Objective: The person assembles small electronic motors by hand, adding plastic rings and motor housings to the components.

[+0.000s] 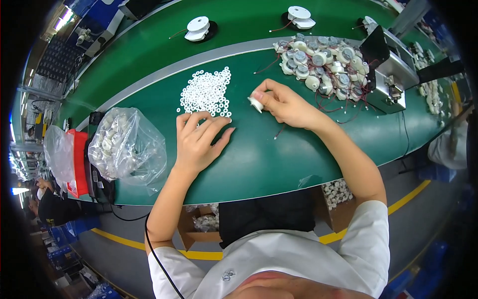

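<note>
A loose heap of small white ring washers (205, 93) lies on the green worktable (239, 164). My left hand (200, 142) rests at the heap's near edge, fingers apart and fingertips on or just over the nearest washers. Between thumb and fingers, my right hand (286, 103) pinches a small motor (256, 104) with a white plastic part, held tilted just above the table. A thin dark-red wire hangs below that hand. Beyond it, to the right, is a pile of similar small motors (323, 65), silver and white with tangled red wires.
Left stand a clear plastic bag of white parts (127, 144) and a red bin (78, 162). A metal machine (391, 82) is at the right. White assemblies on black discs (199, 29) sit on the far green belt (239, 25). Cardboard boxes (331, 212) are under the table edge.
</note>
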Tool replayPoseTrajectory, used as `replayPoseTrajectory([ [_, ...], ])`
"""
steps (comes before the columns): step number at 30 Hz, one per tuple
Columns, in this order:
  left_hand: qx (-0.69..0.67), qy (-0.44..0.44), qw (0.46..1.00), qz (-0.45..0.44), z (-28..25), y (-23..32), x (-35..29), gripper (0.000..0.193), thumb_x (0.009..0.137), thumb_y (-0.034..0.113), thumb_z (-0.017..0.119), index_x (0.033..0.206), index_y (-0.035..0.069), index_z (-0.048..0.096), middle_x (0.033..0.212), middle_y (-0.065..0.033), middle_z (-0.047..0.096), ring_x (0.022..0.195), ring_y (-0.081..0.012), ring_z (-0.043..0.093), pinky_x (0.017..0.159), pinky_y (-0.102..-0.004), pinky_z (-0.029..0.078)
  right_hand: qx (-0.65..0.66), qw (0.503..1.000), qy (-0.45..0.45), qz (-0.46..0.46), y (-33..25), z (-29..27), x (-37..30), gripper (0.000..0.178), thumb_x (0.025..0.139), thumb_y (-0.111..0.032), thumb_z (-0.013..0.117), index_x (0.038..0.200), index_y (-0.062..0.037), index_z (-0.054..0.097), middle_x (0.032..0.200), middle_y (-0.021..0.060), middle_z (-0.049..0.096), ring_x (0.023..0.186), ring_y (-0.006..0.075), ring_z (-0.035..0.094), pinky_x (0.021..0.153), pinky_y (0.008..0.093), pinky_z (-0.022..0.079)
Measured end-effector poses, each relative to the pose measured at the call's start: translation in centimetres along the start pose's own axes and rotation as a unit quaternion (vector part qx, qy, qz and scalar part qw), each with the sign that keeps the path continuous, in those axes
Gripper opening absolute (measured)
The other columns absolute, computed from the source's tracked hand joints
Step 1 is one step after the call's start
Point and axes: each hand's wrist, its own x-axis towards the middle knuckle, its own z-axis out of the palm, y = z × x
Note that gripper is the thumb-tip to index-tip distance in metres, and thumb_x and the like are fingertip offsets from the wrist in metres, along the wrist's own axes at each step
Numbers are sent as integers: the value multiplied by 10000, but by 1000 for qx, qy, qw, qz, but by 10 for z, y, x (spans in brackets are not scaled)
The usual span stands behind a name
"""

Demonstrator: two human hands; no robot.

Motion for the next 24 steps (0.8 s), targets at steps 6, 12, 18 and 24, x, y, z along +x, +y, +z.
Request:
replayPoseTrajectory([
  [6,-55,-23,998,-11,14,3,-4,324,734,72,910,1016,123,758,901,20,733,945,-193,668,864,-367,425,-105,989,24,-102,6,-7,6,326,1112,-295,596,1154,24,648,834,7,635,741,72,545,659,270,452],
  [12,-59,-7,998,-37,24,3,16,370,751,84,893,1070,110,706,920,20,739,959,-203,672,862,-377,430,-199,968,97,-120,2,-18,10,332,1104,-273,585,1088,47,673,824,24,640,739,78,550,648,276,451],
  [18,-59,-29,997,-28,31,-1,19,320,785,67,871,1058,104,708,946,36,762,971,-195,669,880,-376,422,-184,968,118,-128,5,-22,12,337,1085,-284,596,1081,42,682,793,66,668,703,134,587,652,321,472],
  [24,-141,-31,987,-77,53,-1,32,371,824,36,841,1151,78,671,980,12,798,998,-205,664,892,-369,422,-174,970,109,-129,6,-21,12,273,1077,-228,603,1115,35,666,855,34,677,770,85,589,684,274,479],
])
